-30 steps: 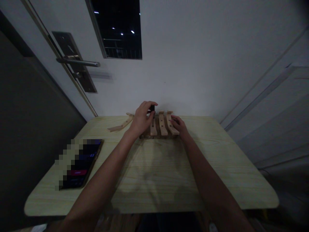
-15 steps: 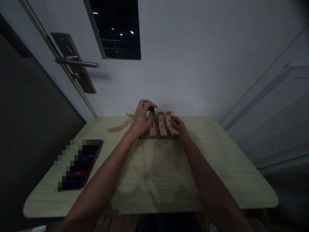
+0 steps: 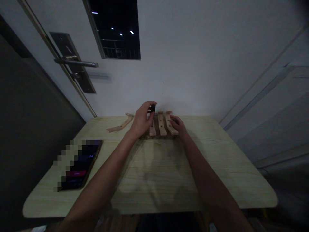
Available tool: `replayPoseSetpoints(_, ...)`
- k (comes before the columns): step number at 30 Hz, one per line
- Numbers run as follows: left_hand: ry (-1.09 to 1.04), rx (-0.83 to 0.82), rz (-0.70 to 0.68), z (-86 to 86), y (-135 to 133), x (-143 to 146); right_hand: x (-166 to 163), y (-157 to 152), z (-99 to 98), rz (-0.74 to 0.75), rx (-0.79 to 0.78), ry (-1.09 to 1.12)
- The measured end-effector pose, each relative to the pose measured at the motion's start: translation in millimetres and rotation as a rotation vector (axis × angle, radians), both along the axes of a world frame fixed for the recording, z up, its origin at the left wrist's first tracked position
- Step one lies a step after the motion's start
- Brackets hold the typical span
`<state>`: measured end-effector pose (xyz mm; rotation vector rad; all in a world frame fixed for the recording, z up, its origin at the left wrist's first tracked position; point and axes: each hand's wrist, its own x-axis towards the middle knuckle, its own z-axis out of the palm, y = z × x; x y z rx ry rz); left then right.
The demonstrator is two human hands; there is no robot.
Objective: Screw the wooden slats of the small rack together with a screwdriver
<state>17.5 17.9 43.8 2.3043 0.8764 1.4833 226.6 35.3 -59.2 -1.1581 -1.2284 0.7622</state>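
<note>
My left hand (image 3: 143, 120) is closed, its thumb and fingers pinching a short black handle-like tool (image 3: 153, 109). The tool stands upright above a pale wooden hook (image 3: 153, 130) with drilled holes; its lower end is too dark to make out. Two more wooden hooks, a middle one (image 3: 162, 123) and a right one (image 3: 170, 125), lie side by side on a brown board (image 3: 158, 137). My right hand (image 3: 179, 125) curls its fingers against the right hook and the board's right end. A loose bent wooden hook (image 3: 123, 125) lies left of my left hand.
The pale wood-grain table (image 3: 156, 174) stands against a white door (image 3: 188, 64) with a metal handle (image 3: 80, 63) and a dark window (image 3: 116, 32). A phone or tablet (image 3: 82, 167), partly pixelated, lies at the table's left.
My left fingers have shifted along the black tool, and more of its upright length shows. My right hand and the hooks keep their places.
</note>
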Motion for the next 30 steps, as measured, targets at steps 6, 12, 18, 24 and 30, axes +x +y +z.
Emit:
replayPoseSetpoints(6, -0.035, -0.026, -0.031, 3.0, -1.7, -3.3, -0.1, -0.3, 1.9, 0.003, -0.005, 0.019)
replayPoseSetpoints(12, -0.005, 0.039, 0.035, 2.7, 1.0, -4.0, -0.7, -1.2, 2.6, 0.017, -0.017, 0.024)
replayPoseSetpoints(18, -0.002, -0.003, 0.016, 1.9, -0.1, -3.0, -0.4, 1.0, -0.2, 0.021, 0.012, 0.021)
replayPoseSetpoints(24, 0.018, -0.013, -0.01, 3.6, -2.5, -3.6, 0.2, 0.0, -0.5, 0.011, 0.003, 0.005)
replayPoseSetpoints(30, -0.022, -0.025, 0.009, 3.6, -1.9, -2.5, -1.3, -0.8, 1.6, 0.01, -0.01, 0.038)
